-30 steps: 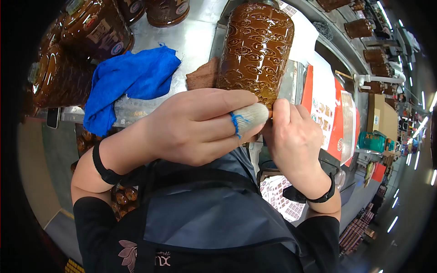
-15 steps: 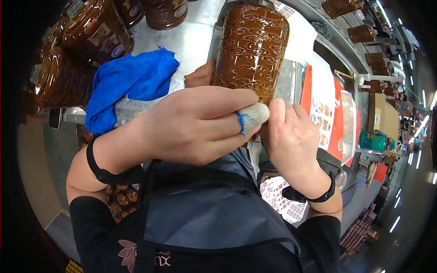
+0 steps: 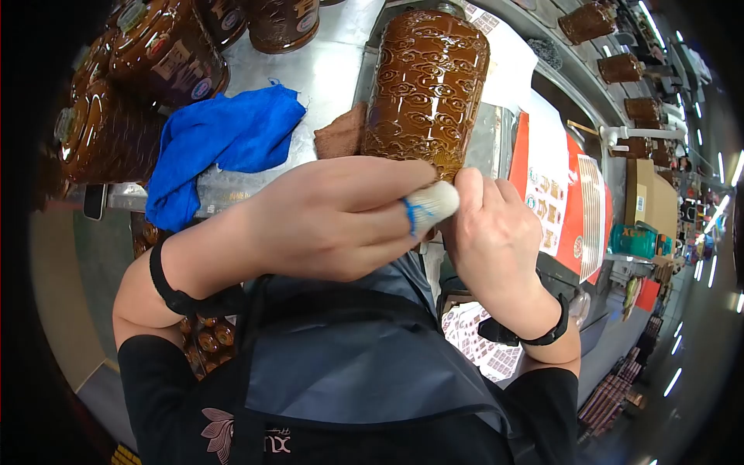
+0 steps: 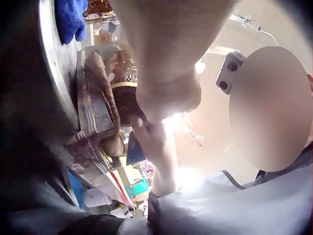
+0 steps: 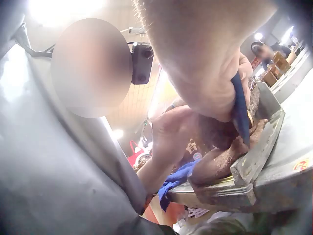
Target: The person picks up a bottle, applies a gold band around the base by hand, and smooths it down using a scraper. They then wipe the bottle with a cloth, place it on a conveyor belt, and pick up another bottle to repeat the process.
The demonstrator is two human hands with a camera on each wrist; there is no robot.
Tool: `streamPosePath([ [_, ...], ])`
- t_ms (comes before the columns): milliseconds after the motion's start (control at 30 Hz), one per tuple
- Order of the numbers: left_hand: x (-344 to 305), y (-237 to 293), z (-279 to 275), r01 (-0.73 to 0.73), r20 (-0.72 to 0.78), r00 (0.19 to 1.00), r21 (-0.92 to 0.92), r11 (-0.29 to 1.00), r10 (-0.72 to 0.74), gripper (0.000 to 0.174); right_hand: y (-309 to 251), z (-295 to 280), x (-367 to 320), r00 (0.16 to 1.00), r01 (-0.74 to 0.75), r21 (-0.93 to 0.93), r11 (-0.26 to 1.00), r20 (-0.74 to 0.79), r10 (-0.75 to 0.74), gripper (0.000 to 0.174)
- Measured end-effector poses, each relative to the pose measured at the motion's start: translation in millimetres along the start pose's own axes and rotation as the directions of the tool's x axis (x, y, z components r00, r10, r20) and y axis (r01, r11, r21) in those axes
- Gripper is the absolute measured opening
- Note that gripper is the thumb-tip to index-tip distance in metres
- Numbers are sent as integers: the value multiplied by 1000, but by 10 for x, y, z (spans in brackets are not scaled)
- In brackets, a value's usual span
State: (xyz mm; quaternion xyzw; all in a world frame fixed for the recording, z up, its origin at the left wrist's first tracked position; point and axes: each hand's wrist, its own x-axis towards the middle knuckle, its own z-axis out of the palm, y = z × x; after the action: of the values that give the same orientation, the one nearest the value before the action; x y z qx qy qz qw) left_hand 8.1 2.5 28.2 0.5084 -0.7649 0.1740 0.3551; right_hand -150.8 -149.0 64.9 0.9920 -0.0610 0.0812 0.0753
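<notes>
A large jar of brown liquid with a raised pattern lies on its side at the bench edge in the head view. My left hand reaches across its near end, fingers nearly straight and a pale cloth cover on one fingertip; the thumb is hidden. At the same end is my right hand, fingers bent, tips mostly hidden. From it a dark blue flat strip sticks out in the right wrist view. Brown cloth lies under the jar, on a metal holder.
A blue cloth lies on the metal bench left of the jar. Several filled jars stand at the far left. Printed sheets and a red-edged sheet are on the right. More jars stand at the upper right.
The jar has shifted slightly left in the head view, and my right hand has moved a little left with it. Both hands stay at its near end.
</notes>
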Motion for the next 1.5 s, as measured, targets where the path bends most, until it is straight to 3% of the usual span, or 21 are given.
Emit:
streamPosePath([
  [33, -30, 16, -12, 47, -14, 999, -26, 999, -47, 30, 4, 4, -5, 1000, -13, 45, 999, 9, 12, 31],
  [300, -365, 135, -191, 265, 28, 963, 76, 961, -268, 36, 20, 34, 6, 999, 12, 39, 999, -33, -11, 24],
  [367, -376, 152, -180, 420, -66, 907, 68, 905, -416, 39, 90, 11, 11, 998, 28, 56, 998, -54, -25, 27],
  [433, -420, 109, -148, 432, -84, 900, 37, 901, -428, 47, 213, -50, -9, 998, -42, 258, 965, 57, 29, 25],
  [467, -359, 114, -120, 503, -103, 860, 12, 864, -499, 53, 273, -71, -37, 985, -144, 393, 908, 145, 93, 33],
  [533, -316, 87, -45, 582, -74, 810, -31, 813, -582, 75, 457, -132, -96, 934, -351, 614, 707, 284, 216, 25],
  [567, -286, 70, 42, 584, -78, 808, -29, 811, -584, 75, 551, -155, -123, 895, -447, 661, 602, 338, 293, 21],
  [600, -237, 55, 144, 604, -112, 779, -127, 787, -617, 80, 659, -150, -155, 896, -445, 661, 605, 336, 291, 21],
  [667, -206, 12, 218, 628, -101, 735, -269, 730, -670, 84, 804, -131, -187, 863, -442, 849, 291, 314, 395, 14],
  [700, -188, -22, 214, 623, -102, 739, -271, 733, -666, 84, 785, -146, -201, 862, -441, 848, 292, 311, 400, 14],
  [767, -131, -76, 161, 513, -147, 850, 13, 858, -506, 77, 649, -222, -221, 818, -375, 925, 62, 299, 492, 15],
  [800, -56, -51, 112, 490, -160, 863, 42, 871, -479, 70, 596, -301, -203, 828, -377, 926, 3, 336, 448, 24],
  [833, -34, -60, 129, 491, -156, 863, 36, 870, -481, 70, 553, -293, -226, 825, -383, 924, 1, 341, 451, 24],
  [900, -10, -79, 159, 424, -176, 892, 10, 905, -416, 69, 483, -262, -273, 891, -238, 897, 373, 49, 451, 29],
  [967, -25, -98, 222, 420, -178, 893, -3, 907, -414, 72, 370, -244, -265, 955, -22, 725, 689, -189, 229, 34],
  [1000, -22, -106, 245, 472, -219, 854, -54, 880, -472, 73, 295, -242, -239, 957, 58, 677, 733, -247, 152, 34],
  [1033, -28, -115, 276, 522, -257, 808, -107, 846, -531, 74, 242, -238, -212, 952, 141, 624, 769, -299, 68, 33],
  [1067, -67, -144, 318, 508, -256, 815, -115, 853, -520, 82, 211, -257, -179, 951, 185, 560, 807, -310, -3, 30],
  [1167, -112, -80, 347, 602, -203, 746, -203, 773, -634, 89, 160, -222, -154, 941, 232, 495, 837, -333, -64, 28],
  [1500, -180, -88, 386, 646, -127, 703, -296, 703, -700, 96, 100, -240, -82, 927, 282, 412, 867, -350, -135, 34],
])
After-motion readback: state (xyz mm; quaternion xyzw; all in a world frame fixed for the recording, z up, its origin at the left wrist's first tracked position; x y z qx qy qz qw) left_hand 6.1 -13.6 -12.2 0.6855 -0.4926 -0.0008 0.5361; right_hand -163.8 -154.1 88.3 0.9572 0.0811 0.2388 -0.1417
